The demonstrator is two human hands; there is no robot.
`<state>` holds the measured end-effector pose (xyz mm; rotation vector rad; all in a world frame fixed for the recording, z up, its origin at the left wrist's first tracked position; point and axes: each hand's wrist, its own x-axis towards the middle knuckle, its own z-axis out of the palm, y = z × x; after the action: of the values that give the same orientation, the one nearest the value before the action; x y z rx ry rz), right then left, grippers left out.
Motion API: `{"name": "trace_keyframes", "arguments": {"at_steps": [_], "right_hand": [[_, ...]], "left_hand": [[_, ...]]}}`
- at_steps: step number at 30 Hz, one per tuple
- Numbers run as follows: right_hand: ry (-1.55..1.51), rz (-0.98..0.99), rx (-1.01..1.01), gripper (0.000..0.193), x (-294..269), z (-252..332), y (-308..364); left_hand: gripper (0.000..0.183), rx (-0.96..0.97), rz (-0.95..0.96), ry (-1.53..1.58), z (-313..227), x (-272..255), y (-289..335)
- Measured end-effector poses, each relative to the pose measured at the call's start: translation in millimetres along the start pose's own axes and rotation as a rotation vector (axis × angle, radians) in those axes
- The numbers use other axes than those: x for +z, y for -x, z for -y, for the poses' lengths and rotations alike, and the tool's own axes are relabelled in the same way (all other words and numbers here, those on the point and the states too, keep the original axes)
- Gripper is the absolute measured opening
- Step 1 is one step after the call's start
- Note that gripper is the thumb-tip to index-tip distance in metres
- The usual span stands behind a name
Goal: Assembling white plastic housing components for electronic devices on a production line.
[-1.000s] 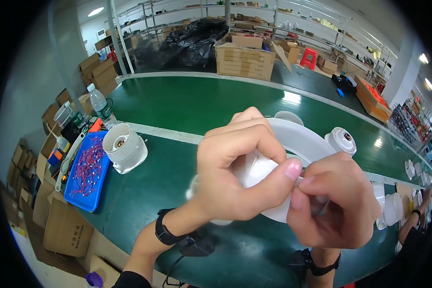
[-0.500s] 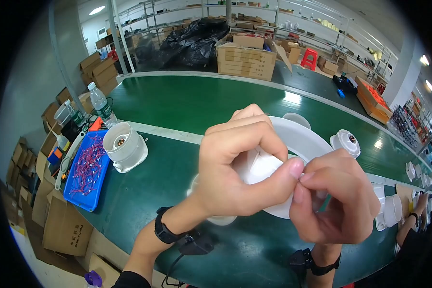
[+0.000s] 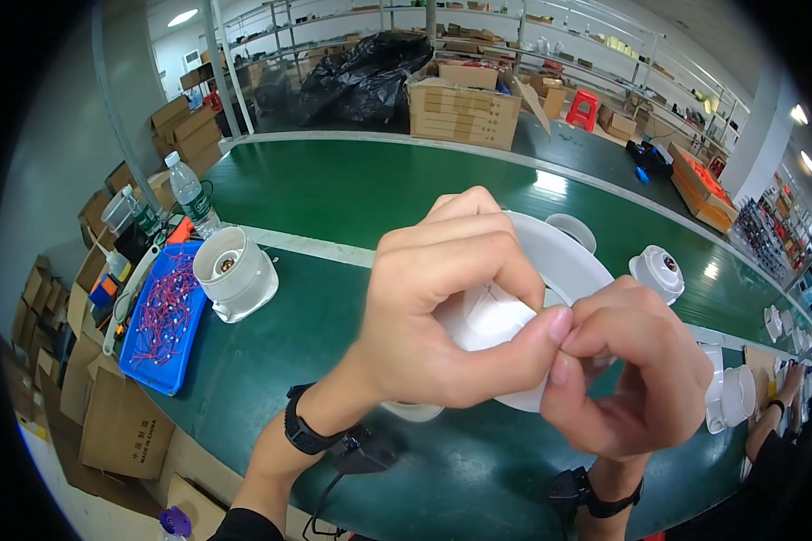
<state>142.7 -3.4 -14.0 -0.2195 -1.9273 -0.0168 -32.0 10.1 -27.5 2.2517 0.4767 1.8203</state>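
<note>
My left hand is closed, its thumb and index finger pressed together at the tips. Against them my right hand makes a tight pinch. Whatever the two pinches hold is too small or too covered to name. Through the curl of my left fingers shows a white smooth piece with thin ridges; I cannot tell whether the hand holds it or it lies behind. Beyond both hands is a large white ring-shaped part, partly covered by them. The rim of another white round part shows below my left wrist.
To the left stand a white round lamp-holder-like housing, a blue tray of red-purple wires and a water bottle. White housings sit to the right, near another person's hand. A cardboard box stands at the back.
Both hands have shifted slightly, with fingertips still together. The right hand has turned a little. The white ring looks slightly moved behind them.
</note>
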Motion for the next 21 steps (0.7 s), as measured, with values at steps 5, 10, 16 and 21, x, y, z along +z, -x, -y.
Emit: {"name": "trace_keyframes", "arguments": {"at_steps": [5, 10, 16, 21], "right_hand": [[0.005, -0.001, -0.006, 0.017, -1.8, 2.1, -1.6], [0.007, -0.014, 0.003, 0.02, -0.2, 3.1, -0.4], [-0.01, -0.001, 0.01, 0.021, -2.0, 2.5, -0.7], [-0.014, 0.023, -0.018, 0.019, -4.1, -0.8, 0.0]], "left_hand": [[0.01, 0.016, 0.008, -0.013, -1.5, -0.5, -1.5], [0.011, 0.02, -0.008, -0.044, -0.7, -1.7, 0.0], [0.009, 0.04, 0.001, -0.054, -2.1, -1.4, -0.1], [0.007, 0.062, 0.002, -0.071, -1.2, 0.7, 0.3]]}}
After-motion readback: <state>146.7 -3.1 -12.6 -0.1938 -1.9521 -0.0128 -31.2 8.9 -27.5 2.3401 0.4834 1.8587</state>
